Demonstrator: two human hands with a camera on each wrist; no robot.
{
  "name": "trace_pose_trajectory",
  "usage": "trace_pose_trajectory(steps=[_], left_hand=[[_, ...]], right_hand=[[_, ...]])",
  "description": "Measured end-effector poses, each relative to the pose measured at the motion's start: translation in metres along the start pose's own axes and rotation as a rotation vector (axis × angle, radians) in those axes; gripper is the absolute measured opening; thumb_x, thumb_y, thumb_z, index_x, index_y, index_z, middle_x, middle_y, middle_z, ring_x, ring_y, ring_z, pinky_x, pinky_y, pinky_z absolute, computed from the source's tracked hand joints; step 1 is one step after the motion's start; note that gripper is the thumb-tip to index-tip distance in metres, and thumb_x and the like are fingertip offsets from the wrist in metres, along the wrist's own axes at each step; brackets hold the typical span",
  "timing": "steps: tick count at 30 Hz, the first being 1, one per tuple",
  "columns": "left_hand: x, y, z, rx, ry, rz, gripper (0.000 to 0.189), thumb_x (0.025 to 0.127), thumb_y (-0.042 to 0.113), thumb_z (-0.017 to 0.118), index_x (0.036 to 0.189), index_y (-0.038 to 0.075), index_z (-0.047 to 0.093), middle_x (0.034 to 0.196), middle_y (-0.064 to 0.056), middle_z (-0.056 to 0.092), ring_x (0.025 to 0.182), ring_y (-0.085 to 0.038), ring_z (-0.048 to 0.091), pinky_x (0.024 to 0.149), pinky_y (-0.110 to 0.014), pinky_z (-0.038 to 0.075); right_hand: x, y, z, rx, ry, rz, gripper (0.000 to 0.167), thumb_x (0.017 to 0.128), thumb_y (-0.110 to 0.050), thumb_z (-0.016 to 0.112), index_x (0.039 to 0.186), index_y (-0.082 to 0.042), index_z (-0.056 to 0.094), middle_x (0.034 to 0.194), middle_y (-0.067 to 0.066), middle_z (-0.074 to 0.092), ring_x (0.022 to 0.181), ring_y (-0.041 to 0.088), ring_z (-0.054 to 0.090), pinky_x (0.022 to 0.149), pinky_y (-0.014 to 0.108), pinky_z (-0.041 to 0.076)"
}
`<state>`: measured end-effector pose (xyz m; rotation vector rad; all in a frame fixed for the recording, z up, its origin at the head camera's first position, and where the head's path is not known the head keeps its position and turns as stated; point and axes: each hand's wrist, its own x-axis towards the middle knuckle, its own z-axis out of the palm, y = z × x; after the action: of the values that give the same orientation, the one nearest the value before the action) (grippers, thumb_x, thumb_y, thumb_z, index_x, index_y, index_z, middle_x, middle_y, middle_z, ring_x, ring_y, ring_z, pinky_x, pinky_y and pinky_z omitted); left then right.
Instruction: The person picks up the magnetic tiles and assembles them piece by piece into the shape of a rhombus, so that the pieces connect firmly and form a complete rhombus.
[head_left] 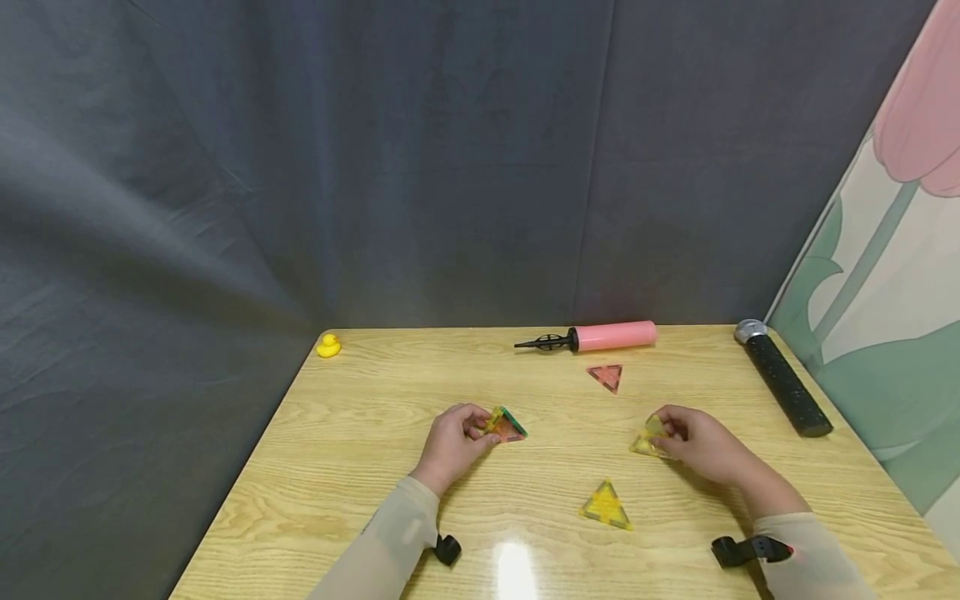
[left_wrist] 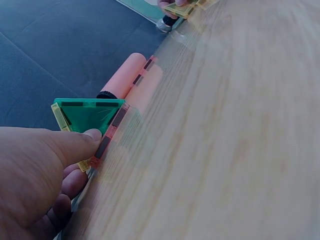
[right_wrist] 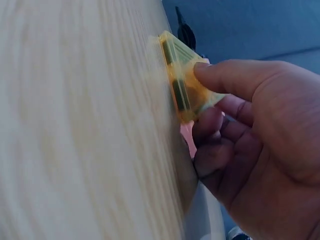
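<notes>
Pale left sleeve [head_left: 382,542], nearest at the near edge of the wooden table [head_left: 285,508], slants far and rightward; the left hand [head_left: 453,442] grasps a cluster of green, yellow and red translucent plastic triangles [head_left: 507,428] between a near-side thumb and curled fingers. Those three meet at their edges, so that joining looks done. To its right, a loose red translucent plastic triangle [head_left: 609,377] lies far and a loose yellow translucent plastic triangle [head_left: 606,507] near, both apparently unused so far. Farther right, the right hand [head_left: 701,443] pinches a yellow translucent triangular piece [head_left: 643,444], one tile or two, I cannot tell; it is not yet joined to the cluster. The right forearm [head_left: 768,492] slants far and leftward.
</notes>
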<state>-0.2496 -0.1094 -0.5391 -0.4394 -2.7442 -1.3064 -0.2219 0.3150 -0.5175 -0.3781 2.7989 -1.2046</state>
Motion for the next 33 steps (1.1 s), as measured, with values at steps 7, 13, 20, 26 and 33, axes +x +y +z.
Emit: trace_pose_trajectory(steps=[7,13,20,26,33], left_hand=[[-0.0003,0.0000,-0.0004,-0.015,0.004,0.004,0.026,0.089,0.025,0.087,0.111,0.021,0.074,0.098,0.008,0.065,0.078,-0.006,0.062,0.070,-0.026,0.055],[0.0000,-0.0007,0.0000,-0.021,0.005,0.015,0.026,0.090,0.025,0.087,0.112,0.021,0.074,0.099,0.008,0.066,0.078,-0.006,0.062,0.070,-0.026,0.055],[-0.0004,-0.0025,0.0011,-0.023,0.007,0.011,0.026,0.089,0.024,0.087,0.111,0.021,0.074,0.098,0.009,0.065,0.078,-0.006,0.062,0.070,-0.026,0.055],[-0.0003,-0.0022,0.0007,-0.023,0.006,0.013,0.026,0.089,0.024,0.087,0.111,0.021,0.074,0.098,0.009,0.065,0.078,-0.006,0.062,0.070,-0.026,0.056],[-0.0006,-0.0007,-0.0002,-0.025,0.000,0.013,0.026,0.090,0.025,0.087,0.112,0.020,0.074,0.099,0.008,0.065,0.079,-0.006,0.062,0.070,-0.026,0.056]], right_hand=[[-0.0040,0.0022,-0.0041,0.102,-0.027,-0.017,0.010,0.102,-0.010,0.069,0.107,-0.003,0.064,0.086,0.006,0.054,0.066,0.012,0.049,0.055,0.027,0.043],[-0.0045,0.0037,-0.0040,0.107,-0.015,0.004,0.011,0.101,-0.010,0.071,0.106,-0.004,0.064,0.084,0.005,0.054,0.067,0.011,0.048,0.055,0.027,0.042],[-0.0044,0.0049,-0.0041,0.123,-0.018,0.009,0.010,0.102,-0.010,0.069,0.107,-0.002,0.064,0.085,0.006,0.055,0.066,0.012,0.050,0.054,0.027,0.044],[-0.0048,0.0036,-0.0031,0.113,-0.003,0.005,0.008,0.103,-0.009,0.067,0.106,-0.002,0.065,0.085,0.005,0.056,0.067,0.012,0.049,0.055,0.028,0.043],[-0.0051,0.0026,-0.0033,0.116,-0.002,0.013,0.008,0.103,-0.008,0.067,0.107,-0.002,0.065,0.086,0.005,0.056,0.070,0.012,0.050,0.058,0.027,0.043]])
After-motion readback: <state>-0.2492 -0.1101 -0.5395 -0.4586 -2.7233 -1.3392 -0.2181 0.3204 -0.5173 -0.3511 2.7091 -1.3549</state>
